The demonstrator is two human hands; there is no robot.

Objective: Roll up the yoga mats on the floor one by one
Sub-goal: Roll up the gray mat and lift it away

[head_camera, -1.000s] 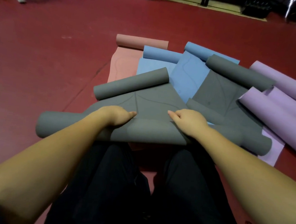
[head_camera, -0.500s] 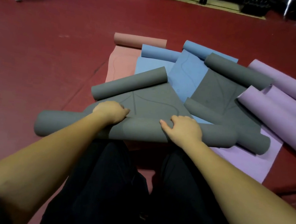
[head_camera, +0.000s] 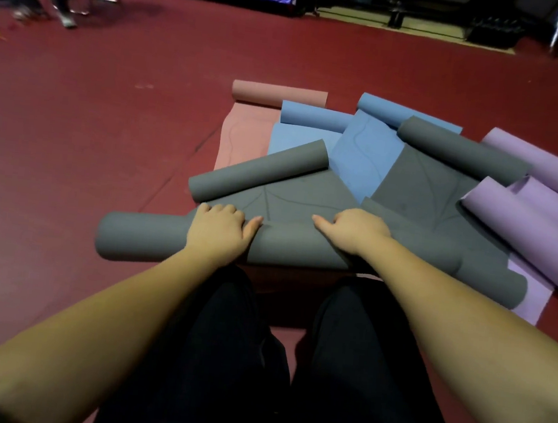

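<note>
Hands (head_camera: 220, 229) farther up grey mat (head_camera: 294, 247)

- A grey mat (head_camera: 291, 209) is laid nearest on the red floor, rolled at both ends: a thick near roll (head_camera: 144, 236) and a slimmer far roll (head_camera: 257, 174), tilted.
- A second grey mat (head_camera: 424, 188) is seen to the right, overlapped.
- 2 blue mats (head_camera: 362, 158) and 1 pink mat (head_camera: 245, 125) are spread behind, far ends rolled.
- Purple mats (head_camera: 529, 210) are piled at right, partly rolled.
</note>
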